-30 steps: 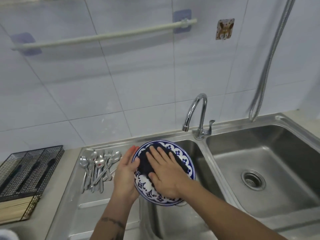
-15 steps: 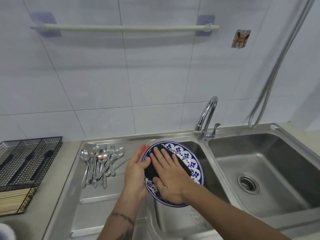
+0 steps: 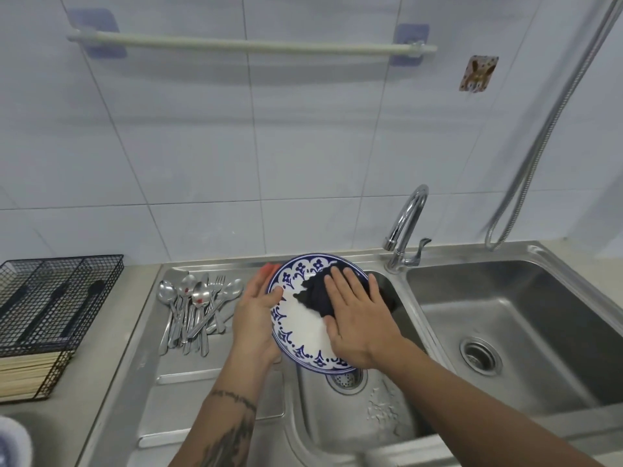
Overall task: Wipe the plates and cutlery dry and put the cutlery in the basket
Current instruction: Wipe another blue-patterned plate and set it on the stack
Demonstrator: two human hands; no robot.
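A blue-and-white patterned plate [image 3: 305, 326] is held tilted over the left sink basin. My left hand [image 3: 256, 315] grips its left rim. My right hand [image 3: 359, 318] lies flat on a dark cloth [image 3: 317, 296] and presses it against the plate's upper right face. A pile of spoons and forks [image 3: 195, 308] lies on the steel draining board to the left. A black wire basket [image 3: 57, 298] stands on the counter at far left, with dark-handled items in its compartments.
A chrome tap [image 3: 406, 227] rises behind the plate. The right sink basin [image 3: 512, 318] has a drain, and a metal hose [image 3: 553, 119] hangs on the wall. Chopsticks [image 3: 30, 370] fill the basket's near end. A white dish edge [image 3: 13, 443] shows at bottom left.
My right hand has slid the cloth up and to the right across the plate, baring the white centre. My left hand keeps its hold on the rim.
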